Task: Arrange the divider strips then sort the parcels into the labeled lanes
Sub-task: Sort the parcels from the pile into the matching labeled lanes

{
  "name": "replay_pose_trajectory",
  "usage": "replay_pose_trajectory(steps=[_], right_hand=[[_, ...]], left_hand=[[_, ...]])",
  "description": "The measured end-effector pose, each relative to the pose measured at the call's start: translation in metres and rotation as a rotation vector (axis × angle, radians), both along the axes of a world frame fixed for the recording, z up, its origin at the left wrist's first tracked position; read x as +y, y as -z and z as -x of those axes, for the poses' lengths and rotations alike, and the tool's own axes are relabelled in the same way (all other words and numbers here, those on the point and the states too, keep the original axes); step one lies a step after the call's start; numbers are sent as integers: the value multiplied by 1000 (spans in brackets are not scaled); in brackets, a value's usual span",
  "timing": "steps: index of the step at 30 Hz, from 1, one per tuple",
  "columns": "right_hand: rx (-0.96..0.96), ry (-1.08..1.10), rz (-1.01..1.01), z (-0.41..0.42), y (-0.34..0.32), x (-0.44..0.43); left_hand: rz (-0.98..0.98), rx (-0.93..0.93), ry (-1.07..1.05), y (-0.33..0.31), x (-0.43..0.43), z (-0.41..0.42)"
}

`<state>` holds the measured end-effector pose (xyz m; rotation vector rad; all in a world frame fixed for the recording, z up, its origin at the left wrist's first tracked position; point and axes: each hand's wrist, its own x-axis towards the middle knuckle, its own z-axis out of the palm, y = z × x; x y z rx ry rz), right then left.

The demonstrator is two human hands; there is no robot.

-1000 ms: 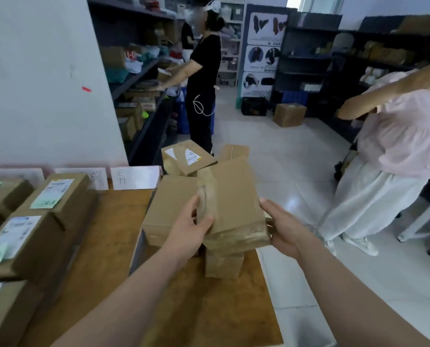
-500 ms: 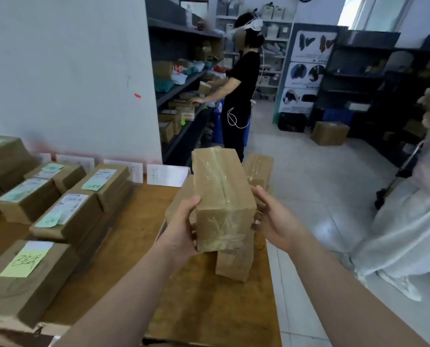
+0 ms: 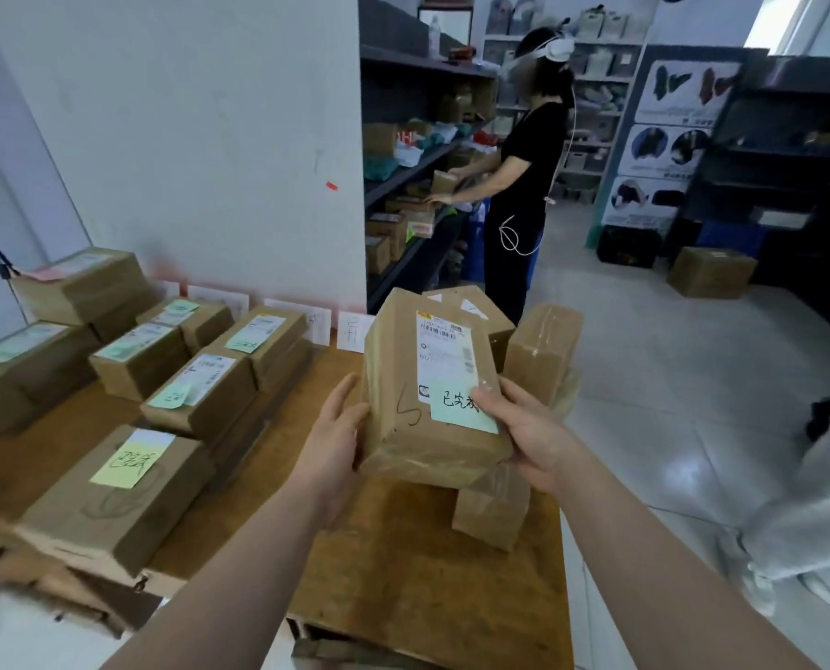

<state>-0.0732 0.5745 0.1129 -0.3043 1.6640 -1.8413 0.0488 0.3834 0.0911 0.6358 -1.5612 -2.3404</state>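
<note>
The wooden desk fills the near left, its near edge cut off by the frame. Sorted parcels lie on it in rows toward the left. The farthest left ones run out of view, and the strips between rows are hard to make out.

A person in black stands far off at the shelves. Another person in white is mostly cut off at the right edge.

The held parcel is lifted above the desk's right end, between both hands, label side up. It hides most of a lower parcel and part of a taped parcel just behind it.

The left hand lies against the parcel's left side, fingers fairly straight, thumb at the edge. The right hand grips the near right corner, thumb on top and fingers hidden beneath.

White paper labels lean on the far wall, partly hidden by parcels, their writing too faint to read. A green note sits on the held parcel under the right thumb, and a yellow note is on the nearest left parcel.
</note>
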Motion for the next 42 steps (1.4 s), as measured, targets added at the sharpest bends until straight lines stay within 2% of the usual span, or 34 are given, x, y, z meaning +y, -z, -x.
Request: replay_pose_trajectory(steps=[2,4,9,13,18,23,32,42], right_hand=[[10,-3,-14,-1,1,-5],[11,-3,-20,-1,2,-10],[42,-24,-67,1,0,-24],[69,-33,-92,1,-4,-41],[103,-79,-130,6,-8,-76],[40,-75,-132,17,-8,-128],[21,67,-241,44,10,-234],[-17,259,-208,56,22,-303]], left_hand=[[146,-21,-15,3,-1,0],[175,-53,8,1,-1,-2],[69,-10,75,-7,-6,-8],[55,-22,63,-5,-23,-6],[-23,-38,-35,3,-63,0],[-64,-49,-7,6,-118,13],[-82,-186,123,22,-234,58],[38,-259,247,19,-306,98]])
